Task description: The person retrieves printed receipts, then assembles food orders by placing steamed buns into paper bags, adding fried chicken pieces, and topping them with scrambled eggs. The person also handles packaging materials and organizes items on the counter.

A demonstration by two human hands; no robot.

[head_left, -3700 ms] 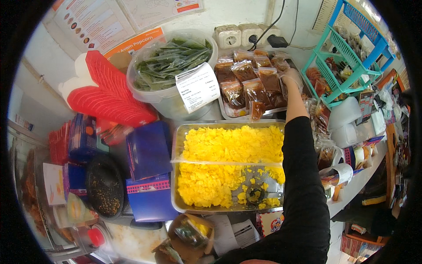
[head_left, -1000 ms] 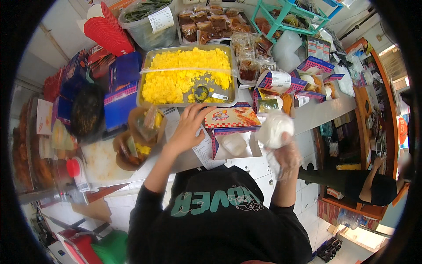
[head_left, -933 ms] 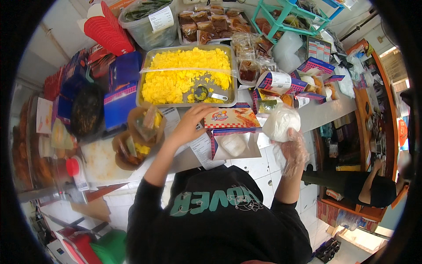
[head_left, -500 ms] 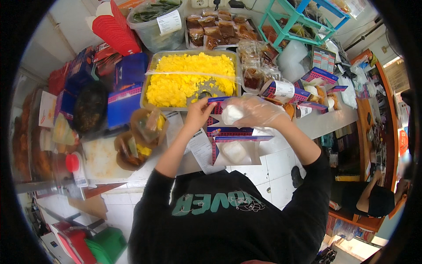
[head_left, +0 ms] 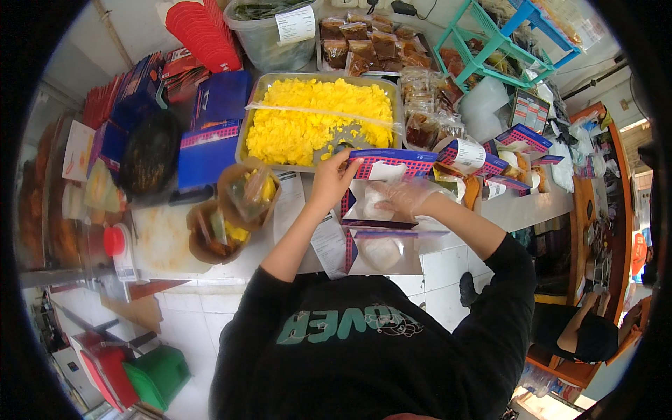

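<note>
My left hand (head_left: 332, 183) pinches the raised flap of a blue-and-pink paper food box (head_left: 399, 162). My right hand (head_left: 411, 197), in a clear plastic glove, reaches into this box, its fingers curled against a white lump (head_left: 373, 203) that looks like rice. Part of the lump is hidden by the fingers. Closer to my body stands a second open box (head_left: 409, 262) with a similar white lump (head_left: 381, 252) inside. Just beyond the boxes lies a metal tray (head_left: 241, 150) of yellow scrambled egg (head_left: 315, 115), with a dark utensil at its near edge.
Filled boxes (head_left: 465, 157) crowd the right. Two brown paper bowls (head_left: 210, 231) stand left, near a dark pan (head_left: 150, 154) and a red-capped bottle (head_left: 122, 252). Sauce packets (head_left: 371, 45) and teal racks (head_left: 483, 52) are behind. Another person (head_left: 581, 329) sits far right.
My right hand has lowered the white lump into the far box. My left hand still pinches that box's flap, now tilted back. The view has shifted slightly.
</note>
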